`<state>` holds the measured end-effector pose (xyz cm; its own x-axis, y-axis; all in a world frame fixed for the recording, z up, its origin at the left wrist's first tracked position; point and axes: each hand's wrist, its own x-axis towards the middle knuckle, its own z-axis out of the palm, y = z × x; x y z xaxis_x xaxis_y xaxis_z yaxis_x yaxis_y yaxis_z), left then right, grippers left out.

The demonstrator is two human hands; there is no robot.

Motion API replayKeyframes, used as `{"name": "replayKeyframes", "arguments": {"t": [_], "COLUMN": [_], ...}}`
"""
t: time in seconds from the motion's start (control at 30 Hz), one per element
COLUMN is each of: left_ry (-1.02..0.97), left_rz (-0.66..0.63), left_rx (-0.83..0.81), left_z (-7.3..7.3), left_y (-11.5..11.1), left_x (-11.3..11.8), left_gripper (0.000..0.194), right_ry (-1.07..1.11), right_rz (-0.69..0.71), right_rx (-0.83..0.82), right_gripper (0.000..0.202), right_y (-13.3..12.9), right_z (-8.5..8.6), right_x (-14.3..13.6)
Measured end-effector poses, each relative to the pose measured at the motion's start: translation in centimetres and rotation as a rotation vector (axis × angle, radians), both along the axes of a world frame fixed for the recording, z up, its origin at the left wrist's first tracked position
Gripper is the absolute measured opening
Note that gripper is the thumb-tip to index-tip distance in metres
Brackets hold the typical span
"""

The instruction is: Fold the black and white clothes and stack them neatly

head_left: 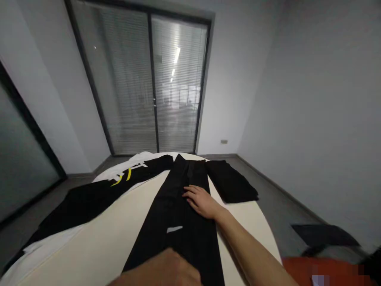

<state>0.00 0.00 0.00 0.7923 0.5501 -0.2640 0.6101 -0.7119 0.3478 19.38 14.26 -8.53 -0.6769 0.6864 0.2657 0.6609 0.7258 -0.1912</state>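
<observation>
A long pair of black trousers (190, 246) lies lengthwise down the middle of the table, with a small light-grey mark near its centre. On its upper part rests my right hand (201, 200), palm down, fingers stretched out over the cloth. My left hand (169, 270) is over the trousers at the bottom edge of the view; its knuckles are bent and its fingers are hidden, so I cannot see whether it grips the fabric.
A folded black garment (230, 180) lies right of the trousers on the round cream table (119, 234). Black clothing (89, 200) with yellow and white marks lies along the left edge, beside white cloth (53, 242). A dark seat-like object (324, 235) and something orange-red (315, 268) are at lower right.
</observation>
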Motion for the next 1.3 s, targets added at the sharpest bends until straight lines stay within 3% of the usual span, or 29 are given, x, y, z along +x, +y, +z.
{"name": "replayKeyframes", "arguments": {"t": [0.17, 0.27, 0.43, 0.6, 0.73, 0.83, 0.9, 0.97, 1.17, 1.3], "left_ry": [0.160, 0.242, 0.195, -0.040, -0.063, -0.100, -0.125, -0.135, -0.186, -0.207], "left_rz": [0.419, 0.479, 0.411, 0.386, 0.363, 0.281, 0.215, 0.164, 0.070, -0.079], "left_rx": [0.249, 0.269, 0.223, 0.047, -0.003, -0.051, -0.083, -0.086, -0.201, -0.362], "left_z": [-0.2, -1.1, -1.4, -1.3, -2.0, -2.4, -2.7, -3.0, -3.9, -4.5], "left_y": [1.6, 2.5, 3.3, 4.3, 4.4, 4.3, 4.3, 4.5, 4.6, 3.2], "left_x": [-3.3, -3.8, -4.6, -5.6, -5.5, -5.5, -5.6, -5.7, -5.1, -3.9], "left_gripper": [0.023, 0.028, 0.028, 0.023, 0.027, 0.015, 0.034, 0.041, 0.009, 0.020], "right_ry": [0.011, 0.013, 0.028, 0.063, 0.024, 0.026, 0.046, 0.070, 0.129, 0.131], "right_rz": [-0.007, -0.035, -0.047, -0.089, -0.144, -0.143, -0.127, -0.111, -0.014, 0.130], "right_rx": [0.007, 0.014, 0.007, 0.030, 0.046, 0.048, 0.032, 0.006, -0.079, -0.259], "right_gripper": [0.030, 0.028, 0.027, 0.049, 0.028, 0.025, 0.026, 0.028, 0.026, 0.019], "right_y": [-0.6, -1.0, -1.6, -1.8, -1.6, -1.3, -1.1, -0.9, -0.9, -1.3], "right_z": [0.7, 1.0, 1.4, 1.4, 1.3, 1.1, 0.9, 0.5, 0.9, 2.0], "right_x": [-1.2, -1.8, -2.4, -3.1, -3.3, -3.0, -2.8, -2.6, -2.1, -1.5]}}
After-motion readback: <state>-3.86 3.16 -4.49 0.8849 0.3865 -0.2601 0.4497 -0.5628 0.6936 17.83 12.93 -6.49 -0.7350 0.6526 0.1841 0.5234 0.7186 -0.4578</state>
